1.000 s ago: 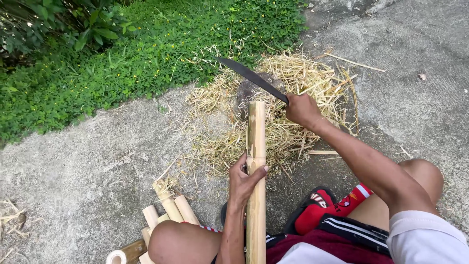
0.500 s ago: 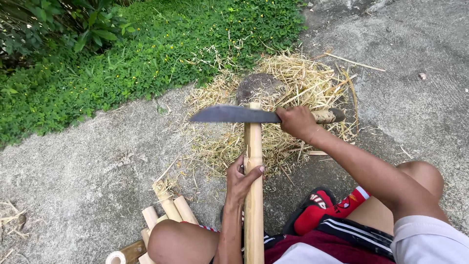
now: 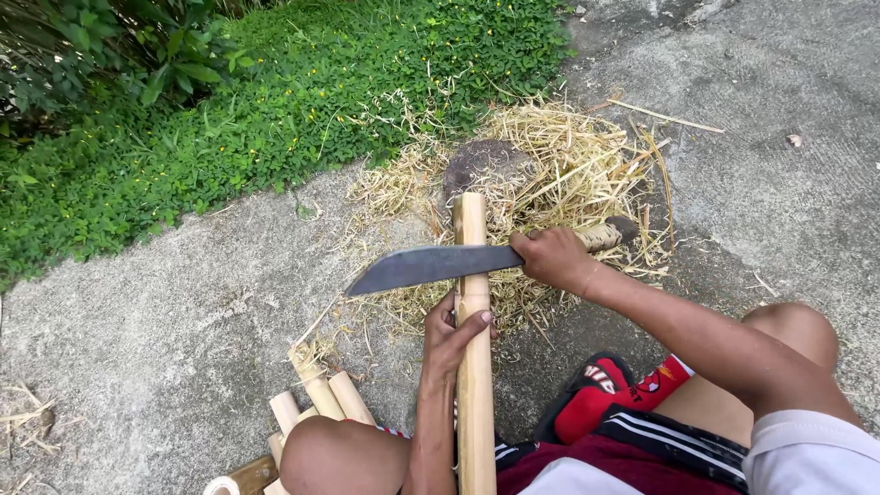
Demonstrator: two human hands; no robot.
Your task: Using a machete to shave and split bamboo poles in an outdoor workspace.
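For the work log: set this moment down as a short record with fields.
setting: concrete ground beside green plants
left hand: grips an upright bamboo pole
right hand: holds a long knife by its handle
blade: lies flat across the pole, tip pointing left
under the pole: pile of straw-like shavings
nearby: short cut bamboo pieces by the left knee
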